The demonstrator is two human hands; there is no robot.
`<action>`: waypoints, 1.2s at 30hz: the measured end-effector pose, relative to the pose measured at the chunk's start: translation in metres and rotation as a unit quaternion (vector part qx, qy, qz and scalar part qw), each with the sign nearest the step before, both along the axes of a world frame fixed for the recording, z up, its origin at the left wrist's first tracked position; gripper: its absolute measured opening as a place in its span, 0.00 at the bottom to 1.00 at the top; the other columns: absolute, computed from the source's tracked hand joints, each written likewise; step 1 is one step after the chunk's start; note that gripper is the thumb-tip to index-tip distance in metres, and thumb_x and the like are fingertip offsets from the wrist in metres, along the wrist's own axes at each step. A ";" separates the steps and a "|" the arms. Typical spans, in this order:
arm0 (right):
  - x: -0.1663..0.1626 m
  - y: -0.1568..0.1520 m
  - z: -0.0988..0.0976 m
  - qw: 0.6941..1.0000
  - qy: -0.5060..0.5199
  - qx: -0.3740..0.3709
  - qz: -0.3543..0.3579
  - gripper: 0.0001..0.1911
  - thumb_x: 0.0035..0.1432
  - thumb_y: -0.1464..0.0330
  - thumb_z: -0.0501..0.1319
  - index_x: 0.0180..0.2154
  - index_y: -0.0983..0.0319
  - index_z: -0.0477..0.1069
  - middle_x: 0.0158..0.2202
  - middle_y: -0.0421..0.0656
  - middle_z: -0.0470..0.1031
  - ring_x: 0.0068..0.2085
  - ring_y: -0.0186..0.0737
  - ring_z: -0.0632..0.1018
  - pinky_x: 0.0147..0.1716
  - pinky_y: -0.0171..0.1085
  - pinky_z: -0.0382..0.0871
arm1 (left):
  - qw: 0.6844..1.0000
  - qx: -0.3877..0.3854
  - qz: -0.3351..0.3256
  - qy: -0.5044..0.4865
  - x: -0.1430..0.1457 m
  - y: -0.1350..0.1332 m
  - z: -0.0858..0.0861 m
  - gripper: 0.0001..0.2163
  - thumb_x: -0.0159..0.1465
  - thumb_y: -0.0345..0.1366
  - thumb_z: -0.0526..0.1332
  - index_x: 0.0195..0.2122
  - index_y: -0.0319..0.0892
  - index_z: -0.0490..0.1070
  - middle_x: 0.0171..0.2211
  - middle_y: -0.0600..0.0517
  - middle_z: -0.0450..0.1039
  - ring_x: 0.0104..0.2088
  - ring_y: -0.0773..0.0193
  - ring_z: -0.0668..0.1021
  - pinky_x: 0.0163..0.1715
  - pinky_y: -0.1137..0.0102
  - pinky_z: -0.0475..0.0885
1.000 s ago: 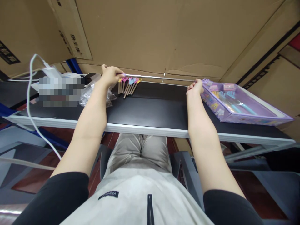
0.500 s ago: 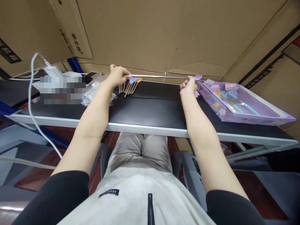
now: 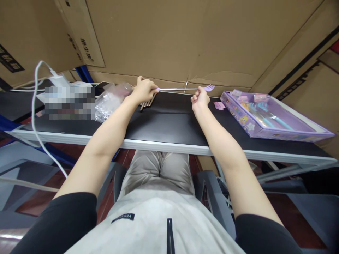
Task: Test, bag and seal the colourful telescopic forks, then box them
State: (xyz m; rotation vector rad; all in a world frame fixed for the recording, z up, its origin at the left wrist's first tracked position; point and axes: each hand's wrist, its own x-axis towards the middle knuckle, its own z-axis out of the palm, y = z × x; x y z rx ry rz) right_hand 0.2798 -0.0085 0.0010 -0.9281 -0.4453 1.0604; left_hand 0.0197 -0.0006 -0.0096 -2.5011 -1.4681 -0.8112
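A thin telescopic metal rod with a small purple hand-shaped head [image 3: 180,89] is held level above the far side of the black table [image 3: 169,121]. My left hand [image 3: 144,91] is closed on its handle end. My right hand [image 3: 200,98] is closed on the shaft just below the purple head [image 3: 209,87]. Under my left hand lies a row of several collapsed rods with brown handles [image 3: 147,103], mostly hidden by the hand.
A purple tray box [image 3: 270,118] with more coloured pieces sits on the right. A small pink tag [image 3: 219,105] lies beside it. Clear plastic bags [image 3: 109,102] and a white charger with cable [image 3: 39,91] lie left. Cardboard boxes [image 3: 172,38] wall off the back.
My two hands have moved toward each other, and the rod between them is much shorter. The right hand has left the purple box and moved left.
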 end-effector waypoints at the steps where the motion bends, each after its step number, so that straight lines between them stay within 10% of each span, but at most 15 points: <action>1: -0.006 -0.003 -0.001 1.000 -0.005 -0.001 0.011 0.25 0.64 0.66 0.73 0.26 0.58 0.57 0.18 0.27 0.56 0.15 0.22 0.57 0.15 0.24 0.50 | 1.000 0.004 -0.008 0.004 0.005 0.000 -0.002 0.11 0.73 0.36 0.58 0.38 0.44 0.81 0.36 0.47 0.80 0.50 0.46 0.78 0.64 0.40 0.60; 36: -0.009 0.007 0.005 0.998 -0.036 0.035 0.044 0.25 0.67 0.65 0.71 0.27 0.58 0.57 0.22 0.29 0.55 0.16 0.21 0.58 0.14 0.25 0.49 | 0.998 0.018 -0.022 -0.053 0.014 0.002 0.000 0.11 0.75 0.39 0.58 0.44 0.48 0.81 0.39 0.45 0.82 0.52 0.45 0.77 0.62 0.39 0.60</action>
